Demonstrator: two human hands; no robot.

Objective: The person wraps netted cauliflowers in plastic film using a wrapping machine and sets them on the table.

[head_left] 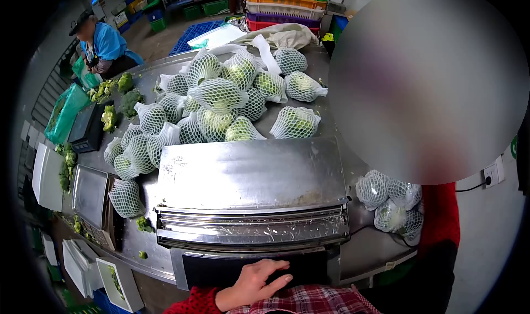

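Note:
My left hand [255,283], in a red knit sleeve, is low in the middle, holding nothing, with its fingers stretched out and apart. It lies at the plaid cloth over my front, its fingertips over the black panel [207,270] at the front edge of a metal wrapping machine [251,173]. My right hand does not show. Behind the machine, green vegetable heads in white foam nets [218,95] are piled on the metal table. At the right stand several net-covered heads in clear film [389,214].
A red sleeve [441,214] crosses the right side below a large blurred area; whose it is I cannot tell. A person in blue [110,40] is at the far left. A metal-topped scale [90,192] and loose broccoli [131,101] are at left; stacked crates [287,6] stand behind.

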